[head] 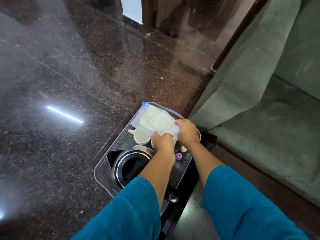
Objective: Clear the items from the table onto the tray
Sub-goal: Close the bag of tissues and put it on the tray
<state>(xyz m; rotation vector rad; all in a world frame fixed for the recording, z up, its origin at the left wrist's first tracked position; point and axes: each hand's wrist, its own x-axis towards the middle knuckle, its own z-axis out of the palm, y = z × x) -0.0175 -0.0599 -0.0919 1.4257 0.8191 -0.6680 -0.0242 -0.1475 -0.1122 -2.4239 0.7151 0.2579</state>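
Note:
A grey perforated tray [102, 168] lies on a small dark table [188, 207]. On the tray stand a steel kettle [129, 168] with a black lid, a white cup [141, 136], a small purple piece [178, 156] and a small cream piece [183, 149]. A clear zip bag [155, 121] with a blue slider, holding pale flat contents, lies tilted over the tray's far end. My left hand [163, 142] grips the bag's near edge. My right hand [187, 131] grips its right corner. What lies under my hands is hidden.
A green sofa [263, 94] with a dark wooden frame runs along the right side, close to the table. Dark polished stone floor [69, 75] spreads to the left and ahead. A doorway and wooden frame stand at the far top.

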